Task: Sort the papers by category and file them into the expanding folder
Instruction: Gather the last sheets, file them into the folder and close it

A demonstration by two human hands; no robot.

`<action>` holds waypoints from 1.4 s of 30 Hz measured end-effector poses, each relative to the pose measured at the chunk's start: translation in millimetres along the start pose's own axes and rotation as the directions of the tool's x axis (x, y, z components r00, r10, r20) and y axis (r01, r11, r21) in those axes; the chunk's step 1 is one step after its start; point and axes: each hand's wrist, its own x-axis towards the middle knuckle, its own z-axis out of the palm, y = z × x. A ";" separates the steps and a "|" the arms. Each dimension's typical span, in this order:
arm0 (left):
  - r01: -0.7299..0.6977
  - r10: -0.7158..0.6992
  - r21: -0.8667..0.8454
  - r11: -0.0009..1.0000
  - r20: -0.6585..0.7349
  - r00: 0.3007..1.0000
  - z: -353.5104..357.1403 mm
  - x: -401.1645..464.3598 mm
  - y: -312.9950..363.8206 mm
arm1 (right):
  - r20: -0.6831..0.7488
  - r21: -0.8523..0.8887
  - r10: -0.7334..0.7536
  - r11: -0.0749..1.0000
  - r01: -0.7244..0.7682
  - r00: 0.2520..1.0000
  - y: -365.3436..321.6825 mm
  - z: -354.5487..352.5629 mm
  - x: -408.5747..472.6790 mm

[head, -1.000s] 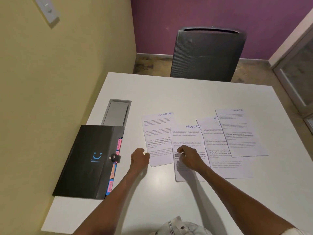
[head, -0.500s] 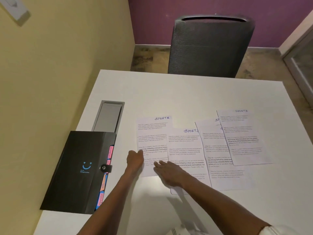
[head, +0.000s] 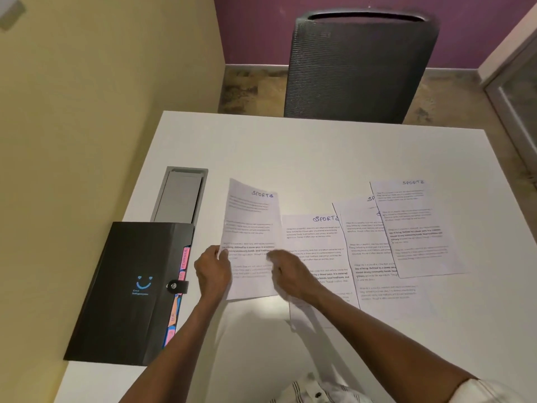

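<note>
Several printed sheets headed "SPORTS" lie in a row on the white table (head: 319,152). My left hand (head: 213,271) pinches the left edge of the leftmost sheet (head: 251,225), which is lifted off the table and slightly curled. My right hand (head: 287,271) is blurred at that sheet's right edge, over the second sheet (head: 316,242); whether it holds the paper is unclear. Two more overlapping sheets (head: 415,225) lie to the right. The black expanding folder (head: 128,289) lies shut at the left, its clasp fastened and coloured tabs showing along its right side.
A grey cable hatch (head: 183,196) is set into the table behind the folder. A dark mesh chair (head: 360,68) stands at the far edge. The yellow wall runs close along the table's left side.
My left hand took the leftmost sheet by its edge and raised it off the table. My right hand slid left from the second sheet to the lifted sheet's right edge.
</note>
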 end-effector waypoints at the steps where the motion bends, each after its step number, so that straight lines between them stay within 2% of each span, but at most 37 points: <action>1: -0.019 0.017 -0.034 0.999 -0.043 0.999 -6.0 -3.4 1.7 | -0.096 0.058 0.015 0.998 -0.009 0.995 -5.1 -7.4 0.8; 3: -0.033 0.024 -0.091 0.995 -0.103 0.994 -18.1 -8.8 4.7 | -0.220 0.145 0.092 0.988 -0.061 0.971 -14.7 -24.7 2.6; 4: -0.040 0.028 -0.107 0.993 -0.114 0.993 -23.1 -10.3 5.1 | -0.231 0.182 0.148 0.978 -0.106 0.962 -17.5 -32.9 4.8; 8: -0.038 0.022 -0.242 0.970 -0.069 0.997 -36.0 -21.7 8.1 | -0.115 0.370 0.318 0.893 -0.257 0.941 -21.9 -55.9 -1.0; 12: 0.079 -0.025 -0.370 0.926 0.149 0.989 -39.1 -36.3 3.5 | -0.173 0.376 0.229 0.914 -0.151 0.958 -16.0 -61.6 -20.9; 16: 0.234 -0.012 -0.565 0.791 0.368 0.930 -53.3 -44.3 6.7 | -0.155 0.407 0.167 0.909 -0.091 0.974 -14.3 -64.9 -50.7; 18: 0.245 0.050 -0.590 0.769 0.438 0.897 -61.4 -48.5 13.9 | -0.108 0.399 0.132 0.914 -0.079 0.985 -12.7 -64.2 -65.3; 20: 0.252 0.054 -0.573 0.779 0.463 0.885 -62.3 -49.8 15.5 | -0.091 0.379 0.114 0.923 -0.071 0.989 -7.9 -61.6 -76.6; 23: 0.230 0.013 -0.525 0.820 0.417 0.909 -59.4 -51.9 14.0 | -0.162 0.265 0.116 0.962 -0.070 0.980 11.0 -53.3 -85.2; 25: 0.221 -0.007 -0.526 0.821 0.379 0.926 -59.6 -54.5 12.7 | -0.184 -0.049 0.122 0.990 -0.133 0.975 33.8 -47.7 -90.3; 27: 0.235 -0.043 -0.542 0.807 0.344 0.938 -63.5 -60.8 13.1 | -0.151 -0.358 0.122 0.918 -0.169 0.981 61.9 -38.0 -95.6; 29: 0.239 -0.074 -0.535 0.810 0.312 0.947 -71.1 -68.6 13.5 | -0.060 -0.514 0.168 0.840 -0.175 0.984 83.7 -23.6 -100.9; 31: 0.231 -0.080 -0.532 0.814 0.292 0.953 -78.1 -71.5 7.8 | 0.057 -0.565 0.183 0.817 -0.120 0.981 94.1 -8.8 -102.5; 33: 0.217 -0.078 -0.533 0.818 0.271 0.959 -85.8 -73.7 2.4 | 0.138 -0.584 0.136 0.811 -0.030 0.981 90.8 1.3 -101.8; 37: 0.228 -0.098 -0.513 0.828 0.267 0.959 -95.8 -76.7 -4.4 | 0.265 -0.527 0.054 0.844 0.097 0.963 70.4 12.7 -96.3; 38: 0.230 -0.097 -0.516 0.825 0.272 0.957 -98.0 -78.2 -5.8 | 0.244 -0.461 0.038 0.884 0.082 0.969 67.1 14.4 -97.0; 39: 0.234 -0.099 -0.512 0.827 0.277 0.956 -99.6 -79.4 -7.4 | 0.163 -0.359 0.006 0.932 0.054 0.987 66.8 17.2 -96.2; 41: 0.214 -0.083 -0.489 0.845 0.275 0.958 -104.2 -83.1 -10.5 | -0.128 -0.255 -0.028 0.967 -0.006 0.991 70.2 20.7 -95.6; 42: 0.204 -0.077 -0.480 0.853 0.272 0.959 -105.4 -83.6 -13.8 | -0.245 -0.261 0.018 0.962 -0.084 0.969 71.0 19.4 -95.8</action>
